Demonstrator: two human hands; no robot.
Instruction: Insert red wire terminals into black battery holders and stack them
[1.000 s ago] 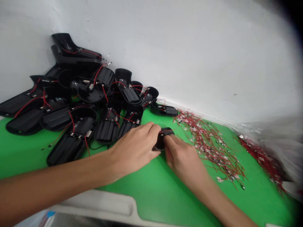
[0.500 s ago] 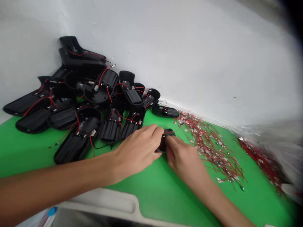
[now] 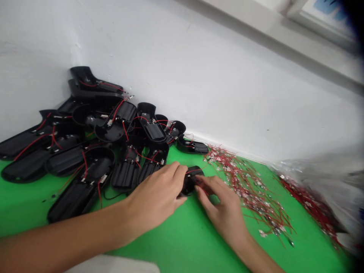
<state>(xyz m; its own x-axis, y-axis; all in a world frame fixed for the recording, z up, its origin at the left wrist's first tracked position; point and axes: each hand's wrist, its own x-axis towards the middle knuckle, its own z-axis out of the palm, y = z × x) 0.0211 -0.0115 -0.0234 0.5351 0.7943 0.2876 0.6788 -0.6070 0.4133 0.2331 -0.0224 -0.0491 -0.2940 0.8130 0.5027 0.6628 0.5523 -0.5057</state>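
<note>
A small black plastic housing (image 3: 193,172) with a red wire across it is held over the green table near the middle. My left hand (image 3: 162,191) wraps around its left side, fingers on top and thumb below. At its right edge, my right hand (image 3: 217,195) has thumb and forefinger drawn together on something dark and red that is too small to make out. Left of my hands lies a pile of similar black housings (image 3: 76,193) with red wires and small metal contacts.
Loose red wires with metal tabs (image 3: 250,193) are spread right of my hands. Another bundle of red wires (image 3: 309,204) lies by a clear plastic bag (image 3: 338,189) at the far right. A white wall (image 3: 227,94) stands behind the green table (image 3: 182,242); a pale tray (image 3: 113,265) shows at the bottom.
The view has tilted up, so the table items sit lower. My right thumb and fingers have shifted from a closed fist over the housing to a looser pinch at its edge.
</note>
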